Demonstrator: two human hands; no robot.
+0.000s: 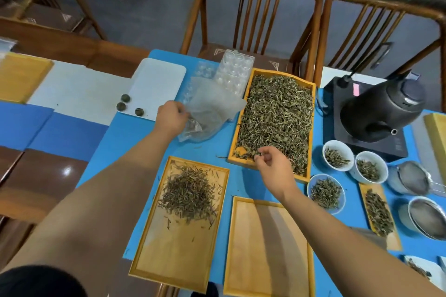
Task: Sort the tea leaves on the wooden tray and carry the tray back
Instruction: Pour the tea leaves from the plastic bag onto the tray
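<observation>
A dark kettle (382, 108) stands near three white cups (337, 155)

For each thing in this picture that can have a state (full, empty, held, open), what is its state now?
Full tray: covered with tea leaves.
Left tray: one pile of leaves, rest bare.
Near tray: empty.
Plastic bag: held, open.
Left hand: grips the bag.
Right hand: pinches leaves at the full tray.
Three white cups: each holds leaves.
Kettle: lid on.

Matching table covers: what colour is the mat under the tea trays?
Bright blue mat, clearest in the head view.
</observation>
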